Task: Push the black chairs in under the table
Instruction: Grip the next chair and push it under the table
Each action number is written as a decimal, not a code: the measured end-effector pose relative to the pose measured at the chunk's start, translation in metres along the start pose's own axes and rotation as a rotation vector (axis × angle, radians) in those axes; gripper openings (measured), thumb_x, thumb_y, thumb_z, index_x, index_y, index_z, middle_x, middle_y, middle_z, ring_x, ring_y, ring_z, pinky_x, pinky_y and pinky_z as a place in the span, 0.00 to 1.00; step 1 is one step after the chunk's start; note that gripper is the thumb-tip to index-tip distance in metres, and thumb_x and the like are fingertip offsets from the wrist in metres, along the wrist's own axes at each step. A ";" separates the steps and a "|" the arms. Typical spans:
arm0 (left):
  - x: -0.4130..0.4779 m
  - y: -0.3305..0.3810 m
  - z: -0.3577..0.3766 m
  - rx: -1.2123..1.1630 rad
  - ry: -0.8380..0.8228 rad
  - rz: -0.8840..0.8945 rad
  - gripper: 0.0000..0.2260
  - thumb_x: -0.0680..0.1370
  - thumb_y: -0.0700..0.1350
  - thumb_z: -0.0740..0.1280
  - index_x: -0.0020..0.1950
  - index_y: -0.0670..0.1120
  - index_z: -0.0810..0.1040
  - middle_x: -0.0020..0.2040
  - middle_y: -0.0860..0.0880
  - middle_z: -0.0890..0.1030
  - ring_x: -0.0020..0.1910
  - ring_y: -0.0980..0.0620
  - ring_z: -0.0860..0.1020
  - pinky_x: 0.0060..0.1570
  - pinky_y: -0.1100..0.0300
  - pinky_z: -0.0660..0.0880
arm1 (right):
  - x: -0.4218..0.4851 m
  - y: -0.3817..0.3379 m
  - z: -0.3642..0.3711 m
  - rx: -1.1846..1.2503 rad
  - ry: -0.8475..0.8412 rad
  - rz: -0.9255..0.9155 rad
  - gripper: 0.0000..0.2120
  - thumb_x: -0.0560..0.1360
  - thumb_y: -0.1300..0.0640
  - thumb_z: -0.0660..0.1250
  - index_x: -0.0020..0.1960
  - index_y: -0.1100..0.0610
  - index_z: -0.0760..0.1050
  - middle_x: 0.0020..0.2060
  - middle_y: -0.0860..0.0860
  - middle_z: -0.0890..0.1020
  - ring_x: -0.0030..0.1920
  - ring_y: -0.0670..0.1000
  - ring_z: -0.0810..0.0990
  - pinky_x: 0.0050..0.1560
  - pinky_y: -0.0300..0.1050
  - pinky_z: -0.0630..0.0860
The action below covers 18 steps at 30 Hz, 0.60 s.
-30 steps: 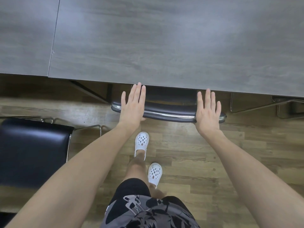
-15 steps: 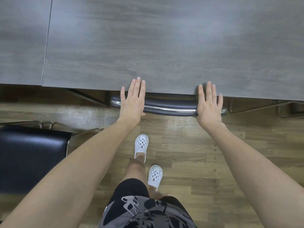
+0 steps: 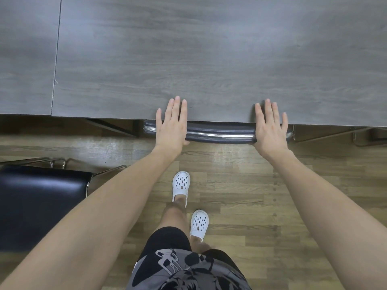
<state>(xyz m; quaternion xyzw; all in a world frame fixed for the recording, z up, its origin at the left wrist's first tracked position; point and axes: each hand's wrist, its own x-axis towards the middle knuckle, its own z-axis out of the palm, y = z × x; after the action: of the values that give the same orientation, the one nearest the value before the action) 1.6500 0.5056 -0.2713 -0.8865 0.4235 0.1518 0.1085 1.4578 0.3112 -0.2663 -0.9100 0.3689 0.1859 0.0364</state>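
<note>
room: grey wood-grain surface [image 3: 209,59] beyond the hands, plank floor [image 3: 240,185] below | left hand [image 3: 171,126], right hand [image 3: 270,128]: flat, fingers straight, pressing black chair [image 3: 219,135] backrest at surface edge | second black chair [image 3: 41,197]: outside left forearm, apart from surface

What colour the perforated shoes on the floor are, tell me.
The shoes are white, seen best in the head view.

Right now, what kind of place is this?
Probably an office meeting room or canteen: a long grey table made of butted tops, a black chair with chrome tubing tucked under it, a second black chair standing out at left, and a wood-plank floor.
</note>
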 end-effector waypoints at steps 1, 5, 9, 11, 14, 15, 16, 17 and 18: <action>0.000 -0.001 -0.001 -0.009 -0.012 0.000 0.60 0.63 0.57 0.79 0.79 0.42 0.41 0.80 0.43 0.46 0.79 0.46 0.47 0.74 0.42 0.50 | 0.000 -0.001 -0.001 0.003 -0.008 -0.001 0.54 0.68 0.63 0.77 0.79 0.56 0.42 0.79 0.57 0.45 0.78 0.58 0.42 0.75 0.59 0.43; -0.001 -0.003 -0.006 -0.035 -0.069 0.026 0.57 0.66 0.58 0.77 0.79 0.41 0.42 0.80 0.43 0.43 0.79 0.45 0.45 0.74 0.44 0.50 | -0.002 -0.003 -0.006 0.013 -0.052 0.011 0.55 0.67 0.58 0.78 0.79 0.57 0.42 0.79 0.58 0.44 0.78 0.59 0.41 0.76 0.57 0.44; -0.003 -0.007 -0.012 -0.076 -0.093 0.083 0.54 0.69 0.59 0.75 0.79 0.40 0.43 0.80 0.43 0.42 0.79 0.45 0.43 0.75 0.46 0.48 | -0.011 -0.008 -0.011 0.011 -0.065 0.031 0.54 0.69 0.60 0.77 0.79 0.61 0.40 0.78 0.59 0.44 0.78 0.59 0.41 0.77 0.55 0.44; -0.008 -0.009 -0.015 -0.080 -0.080 0.102 0.51 0.71 0.59 0.74 0.79 0.40 0.44 0.80 0.43 0.42 0.79 0.45 0.44 0.76 0.47 0.48 | -0.019 -0.016 -0.014 0.025 -0.061 0.018 0.55 0.69 0.55 0.77 0.79 0.62 0.40 0.78 0.59 0.44 0.78 0.59 0.42 0.77 0.54 0.44; -0.023 -0.009 -0.019 -0.063 -0.051 0.120 0.49 0.73 0.59 0.72 0.79 0.40 0.45 0.80 0.42 0.43 0.79 0.45 0.45 0.76 0.48 0.49 | -0.038 -0.033 -0.021 0.049 -0.055 0.008 0.55 0.70 0.52 0.77 0.79 0.61 0.40 0.79 0.58 0.45 0.78 0.57 0.43 0.77 0.54 0.45; -0.032 -0.008 -0.020 -0.065 -0.036 0.120 0.48 0.73 0.59 0.71 0.79 0.39 0.46 0.80 0.42 0.43 0.79 0.45 0.45 0.76 0.48 0.49 | -0.047 -0.039 -0.023 0.074 -0.039 0.004 0.54 0.70 0.52 0.76 0.79 0.61 0.40 0.79 0.57 0.45 0.79 0.57 0.43 0.77 0.54 0.46; -0.039 -0.007 -0.020 -0.070 -0.030 0.120 0.47 0.74 0.58 0.71 0.79 0.39 0.46 0.80 0.42 0.44 0.79 0.45 0.45 0.76 0.48 0.50 | -0.055 -0.046 -0.023 0.103 -0.033 -0.002 0.53 0.71 0.51 0.76 0.79 0.60 0.40 0.79 0.57 0.46 0.79 0.57 0.43 0.77 0.54 0.47; -0.049 -0.005 -0.020 -0.078 -0.017 0.120 0.45 0.74 0.58 0.70 0.79 0.39 0.47 0.80 0.42 0.45 0.79 0.45 0.46 0.76 0.48 0.50 | -0.064 -0.052 -0.024 0.130 -0.027 -0.010 0.52 0.71 0.51 0.75 0.79 0.60 0.41 0.79 0.57 0.46 0.79 0.57 0.43 0.77 0.54 0.47; -0.059 -0.003 -0.020 -0.088 -0.001 0.116 0.43 0.75 0.57 0.69 0.79 0.40 0.48 0.80 0.42 0.45 0.79 0.45 0.46 0.76 0.48 0.51 | -0.074 -0.058 -0.024 0.147 -0.023 -0.021 0.52 0.71 0.51 0.75 0.79 0.60 0.41 0.79 0.56 0.46 0.79 0.57 0.44 0.77 0.54 0.48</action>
<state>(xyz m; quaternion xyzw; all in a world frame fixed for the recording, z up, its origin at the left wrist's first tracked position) 1.6208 0.5432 -0.2316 -0.8643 0.4669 0.1770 0.0606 1.4558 0.3970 -0.2212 -0.9064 0.3718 0.1682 0.1092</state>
